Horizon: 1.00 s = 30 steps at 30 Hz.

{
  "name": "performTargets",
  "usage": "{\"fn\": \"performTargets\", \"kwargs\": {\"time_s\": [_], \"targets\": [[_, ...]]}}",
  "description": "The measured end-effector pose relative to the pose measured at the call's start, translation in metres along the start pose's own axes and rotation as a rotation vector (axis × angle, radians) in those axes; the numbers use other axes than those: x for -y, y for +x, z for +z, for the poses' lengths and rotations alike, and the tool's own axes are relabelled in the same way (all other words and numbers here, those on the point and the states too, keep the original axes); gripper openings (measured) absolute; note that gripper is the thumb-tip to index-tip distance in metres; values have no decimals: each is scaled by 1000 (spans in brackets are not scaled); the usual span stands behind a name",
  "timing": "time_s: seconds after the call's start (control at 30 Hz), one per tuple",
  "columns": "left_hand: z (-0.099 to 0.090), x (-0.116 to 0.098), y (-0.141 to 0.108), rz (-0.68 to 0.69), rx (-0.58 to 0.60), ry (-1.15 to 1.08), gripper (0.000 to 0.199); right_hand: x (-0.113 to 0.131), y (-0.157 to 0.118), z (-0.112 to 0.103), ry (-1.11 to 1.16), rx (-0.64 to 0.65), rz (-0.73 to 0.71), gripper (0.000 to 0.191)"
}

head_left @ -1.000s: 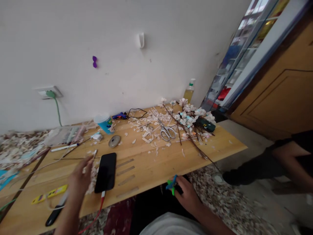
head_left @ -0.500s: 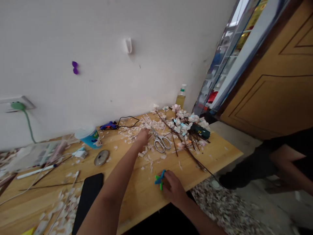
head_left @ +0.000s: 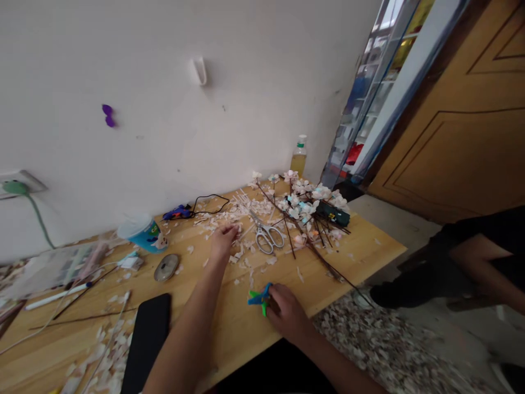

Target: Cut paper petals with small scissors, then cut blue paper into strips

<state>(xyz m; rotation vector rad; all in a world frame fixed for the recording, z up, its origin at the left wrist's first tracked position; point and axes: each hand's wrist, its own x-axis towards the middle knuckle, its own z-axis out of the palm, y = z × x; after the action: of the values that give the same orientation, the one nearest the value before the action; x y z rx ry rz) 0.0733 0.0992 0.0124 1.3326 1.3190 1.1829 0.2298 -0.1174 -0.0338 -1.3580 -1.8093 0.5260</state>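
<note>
My right hand (head_left: 287,313) grips a small pair of blue and green scissors (head_left: 261,297) above the near edge of the wooden table. Their blue part points left. Farther in, my left hand (head_left: 223,239) is closed in a pinch over pale scraps (head_left: 229,205) scattered on the wood. Whatever lies between its fingertips is too small to make out. To its right lies a larger pair of scissors (head_left: 268,239) with white handles. Beyond them, dark branches with white and pink blossoms (head_left: 303,200) rest on a dark green object (head_left: 333,213).
A blue cup (head_left: 150,235), a round metal disc (head_left: 166,267) and a black phone (head_left: 147,339) occupy the left side. By the wall are a blue glue gun (head_left: 178,212) with a cord and a bottle (head_left: 299,157). Another person's arm (head_left: 486,268) shows at right.
My left hand has drawn back to the left and slightly nearer, away from the pile of scraps. The small scissors have turned in my right hand, and their blue and green parts look more spread.
</note>
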Motion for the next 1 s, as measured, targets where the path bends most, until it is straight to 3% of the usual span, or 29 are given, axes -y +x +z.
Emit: {"fn": "performTargets", "kwargs": {"time_s": [0.13, 0.27, 0.43, 0.67, 0.83, 1.0], "targets": [[-17, -6, -69, -67, -47, -256, 38, 0, 7, -1, 180, -121, 45, 17], [-27, -7, -108, -93, -78, -393, 38, 15, 38, 2, 341, -227, 104, 16], [-27, 7, -122, -104, -81, -456, 35, 23, 69, 22, 355, -291, -20, 24], [-27, 27, -137, -110, -129, -536, 28, 15, 62, 32, 271, -187, -110, 39], [-30, 25, -144, -166, -9, -521, 31, 12, 62, 35, 293, -114, -156, 38], [-34, 25, -144, -121, 61, -319, 30, 17, 70, 36, 273, -130, -115, 30]]}}
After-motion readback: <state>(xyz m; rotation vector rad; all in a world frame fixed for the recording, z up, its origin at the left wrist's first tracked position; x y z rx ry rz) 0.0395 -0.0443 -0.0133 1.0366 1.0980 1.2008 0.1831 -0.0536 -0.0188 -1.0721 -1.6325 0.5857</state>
